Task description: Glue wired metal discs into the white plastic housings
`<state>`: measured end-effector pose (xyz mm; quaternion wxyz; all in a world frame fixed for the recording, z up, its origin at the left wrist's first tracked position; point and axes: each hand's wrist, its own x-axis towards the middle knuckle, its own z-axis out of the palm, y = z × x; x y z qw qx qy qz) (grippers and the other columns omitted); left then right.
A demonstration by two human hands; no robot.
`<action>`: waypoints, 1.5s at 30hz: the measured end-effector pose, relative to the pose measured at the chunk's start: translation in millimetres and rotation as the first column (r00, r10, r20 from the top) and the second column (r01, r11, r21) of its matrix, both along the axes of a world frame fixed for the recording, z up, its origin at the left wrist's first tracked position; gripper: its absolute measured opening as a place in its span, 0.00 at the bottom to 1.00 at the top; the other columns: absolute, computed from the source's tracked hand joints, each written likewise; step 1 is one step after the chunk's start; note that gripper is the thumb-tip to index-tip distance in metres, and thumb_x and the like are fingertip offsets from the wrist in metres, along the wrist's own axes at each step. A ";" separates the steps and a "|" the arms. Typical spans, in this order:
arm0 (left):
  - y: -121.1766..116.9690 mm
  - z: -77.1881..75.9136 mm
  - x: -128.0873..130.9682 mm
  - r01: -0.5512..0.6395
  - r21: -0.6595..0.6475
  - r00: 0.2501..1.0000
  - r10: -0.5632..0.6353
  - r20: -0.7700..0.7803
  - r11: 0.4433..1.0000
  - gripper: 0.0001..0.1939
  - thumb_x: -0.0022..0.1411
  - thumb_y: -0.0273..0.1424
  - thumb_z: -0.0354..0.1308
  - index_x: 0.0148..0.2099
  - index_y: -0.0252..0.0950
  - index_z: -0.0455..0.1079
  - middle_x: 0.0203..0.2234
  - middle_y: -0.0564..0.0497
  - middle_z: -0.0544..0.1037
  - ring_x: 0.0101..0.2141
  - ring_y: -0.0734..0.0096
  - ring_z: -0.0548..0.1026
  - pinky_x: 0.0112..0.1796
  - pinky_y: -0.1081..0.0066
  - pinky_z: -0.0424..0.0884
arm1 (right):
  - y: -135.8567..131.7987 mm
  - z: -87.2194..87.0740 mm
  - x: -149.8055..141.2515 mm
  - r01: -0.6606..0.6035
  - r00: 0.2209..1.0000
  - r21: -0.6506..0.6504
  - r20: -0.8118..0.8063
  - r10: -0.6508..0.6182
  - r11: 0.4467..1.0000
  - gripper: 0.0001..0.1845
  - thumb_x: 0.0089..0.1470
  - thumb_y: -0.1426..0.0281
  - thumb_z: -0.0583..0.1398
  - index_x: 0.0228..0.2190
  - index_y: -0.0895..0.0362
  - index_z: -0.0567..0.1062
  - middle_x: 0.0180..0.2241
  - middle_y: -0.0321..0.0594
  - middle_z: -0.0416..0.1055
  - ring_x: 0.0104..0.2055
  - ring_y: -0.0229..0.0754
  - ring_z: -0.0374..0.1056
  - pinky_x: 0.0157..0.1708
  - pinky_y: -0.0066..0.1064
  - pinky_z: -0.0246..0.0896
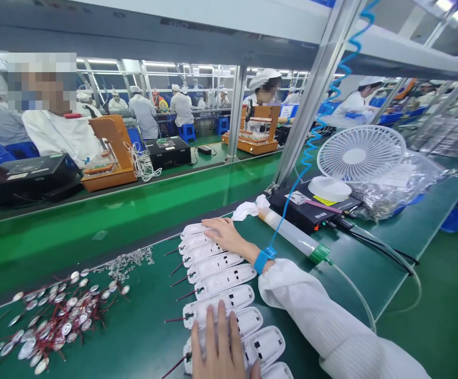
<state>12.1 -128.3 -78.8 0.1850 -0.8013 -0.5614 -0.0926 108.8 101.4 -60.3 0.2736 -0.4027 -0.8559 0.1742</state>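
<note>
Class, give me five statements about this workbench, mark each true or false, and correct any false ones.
1. The right hand is at the far end of the row of white casings. True.
2. The left hand grips the blue coiled cord. False: it is over white casings nearer the camera.
3. The blue wristband is on the right arm. True.
4. The wired metal discs are packed in a box. False: they lie loose on the green bench.
5. The translucent tube has a green end. True.
</note>
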 end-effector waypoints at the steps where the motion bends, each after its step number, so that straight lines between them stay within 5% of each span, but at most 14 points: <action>1: 1.3 0.5 3.4 -0.015 -0.004 1.000 0.015 0.001 1.000 0.24 0.56 0.37 0.51 0.53 0.31 0.68 0.53 0.39 0.68 0.52 0.42 0.64 0.48 0.42 0.57 | 1.4 1.6 -3.3 -0.015 1.000 -0.013 -0.021 0.015 1.000 0.16 0.59 0.64 0.56 0.47 0.57 0.68 0.51 0.44 0.64 0.52 0.48 0.61 0.52 0.50 0.54; 7: 7.6 5.0 -3.6 0.071 0.135 0.996 -0.064 -0.054 0.988 0.26 0.59 0.42 0.47 0.51 0.29 0.68 0.51 0.37 0.70 0.49 0.44 0.65 0.47 0.45 0.55 | -0.6 34.7 10.4 0.012 0.970 -0.103 -0.241 -0.037 0.995 0.17 0.57 0.63 0.58 0.47 0.57 0.69 0.51 0.44 0.65 0.54 0.48 0.59 0.55 0.51 0.47; 10: 24.4 43.0 -26.6 0.238 0.229 0.970 -0.222 -0.096 0.944 0.26 0.60 0.44 0.45 0.54 0.34 0.66 0.49 0.41 0.71 0.49 0.49 0.66 0.47 0.50 0.57 | -25.5 59.3 41.8 0.110 0.893 -0.172 -0.415 -0.173 0.979 0.17 0.56 0.59 0.56 0.42 0.57 0.72 0.46 0.43 0.70 0.51 0.45 0.62 0.54 0.43 0.51; 12: 50.6 77.8 -34.8 0.213 0.208 0.976 -0.200 -0.080 0.955 0.24 0.62 0.40 0.45 0.56 0.34 0.63 0.50 0.40 0.70 0.49 0.50 0.66 0.47 0.50 0.59 | -51.2 71.5 64.0 0.170 0.808 -0.246 -0.519 -0.278 0.954 0.18 0.56 0.56 0.53 0.36 0.57 0.74 0.38 0.42 0.74 0.42 0.43 0.67 0.47 0.38 0.58; 14: 87.9 104.6 -27.4 0.204 0.135 0.977 -0.194 -0.089 0.970 0.21 0.63 0.33 0.44 0.55 0.29 0.64 0.49 0.35 0.70 0.49 0.47 0.67 0.46 0.47 0.61 | -79.4 77.8 79.8 0.205 0.715 -0.342 -0.587 -0.379 0.917 0.21 0.54 0.53 0.54 0.31 0.58 0.74 0.28 0.41 0.74 0.31 0.41 0.68 0.38 0.34 0.62; 16: 130.1 113.8 -2.6 0.307 -0.059 0.942 -0.312 -0.125 0.950 0.20 0.61 0.24 0.45 0.55 0.27 0.63 0.52 0.33 0.68 0.51 0.48 0.66 0.47 0.48 0.62 | -104.1 76.8 84.9 0.202 0.629 -0.448 -0.623 -0.466 0.871 0.22 0.50 0.52 0.56 0.28 0.59 0.74 0.23 0.39 0.72 0.23 0.37 0.65 0.29 0.31 0.61; 19: 187.3 98.2 53.2 0.490 -0.081 0.859 -0.497 -0.121 0.868 0.25 0.55 0.17 0.48 0.55 0.33 0.63 0.55 0.40 0.66 0.53 0.54 0.65 0.48 0.53 0.64 | -121.1 61.2 75.0 0.124 0.511 -0.618 -0.631 -0.584 0.776 0.24 0.43 0.49 0.58 0.23 0.60 0.72 0.16 0.37 0.68 0.15 0.34 0.61 0.18 0.27 0.55; 23: 236.0 66.7 110.1 0.603 -0.047 0.791 -0.605 -0.095 0.796 0.29 0.54 0.12 0.45 0.55 0.37 0.64 0.54 0.44 0.67 0.54 0.53 0.64 0.49 0.51 0.64 | -102.2 26.7 59.4 -0.001 0.295 -0.757 -0.625 -0.723 0.653 0.33 0.21 0.47 0.65 0.27 0.58 0.67 0.17 0.34 0.66 0.11 0.35 0.59 0.12 0.25 0.50; 28: 259.1 55.3 122.5 0.626 -0.059 0.776 -0.628 -0.052 0.778 0.27 0.55 0.13 0.46 0.54 0.37 0.64 0.50 0.43 0.70 0.50 0.52 0.68 0.47 0.49 0.65 | -69.2 5.2 60.5 -0.062 -0.085 -0.800 -0.591 -0.802 0.596 0.39 0.17 0.46 0.66 0.30 0.57 0.64 0.30 0.39 0.67 0.21 0.36 0.66 0.18 0.28 0.57; 31: 263.2 55.0 121.9 0.624 -0.093 0.779 -0.627 -0.003 0.776 0.27 0.55 0.14 0.47 0.53 0.40 0.64 0.51 0.45 0.70 0.52 0.51 0.66 0.47 0.48 0.65 | -58.6 6.7 63.7 -0.056 -0.228 -0.792 -0.583 -0.780 0.608 0.42 0.20 0.41 0.64 0.33 0.57 0.66 0.36 0.43 0.67 0.26 0.36 0.66 0.21 0.26 0.58; 38: 265.4 55.6 117.4 0.593 -0.155 0.798 -0.551 0.245 0.790 0.22 0.60 0.22 0.46 0.57 0.36 0.58 0.51 0.41 0.69 0.51 0.56 0.67 0.45 0.60 0.68 | -38.3 21.9 71.5 0.038 -0.303 -0.717 -0.672 -0.676 0.696 0.40 0.32 0.42 0.63 0.42 0.56 0.69 0.38 0.43 0.73 0.34 0.43 0.70 0.29 0.31 0.64; 42: 265.1 64.7 111.0 0.592 -0.186 0.777 -0.495 0.389 0.784 0.28 0.60 0.21 0.47 0.62 0.40 0.49 0.56 0.45 0.64 0.53 0.66 0.66 0.47 0.67 0.67 | -11.2 30.5 79.2 0.162 -0.267 -0.695 -0.714 -0.647 0.700 0.23 0.49 0.56 0.62 0.42 0.58 0.70 0.38 0.40 0.72 0.39 0.42 0.70 0.35 0.31 0.65; 45: 271.9 78.8 94.4 0.581 -0.208 0.776 -0.459 0.433 0.787 0.33 0.55 0.20 0.54 0.61 0.44 0.51 0.57 0.49 0.61 0.57 0.65 0.59 0.53 0.63 0.61 | 4.2 32.9 86.3 0.231 -0.187 -0.715 -0.698 -0.691 0.660 0.11 0.56 0.67 0.59 0.39 0.61 0.71 0.37 0.39 0.70 0.36 0.38 0.69 0.34 0.32 0.67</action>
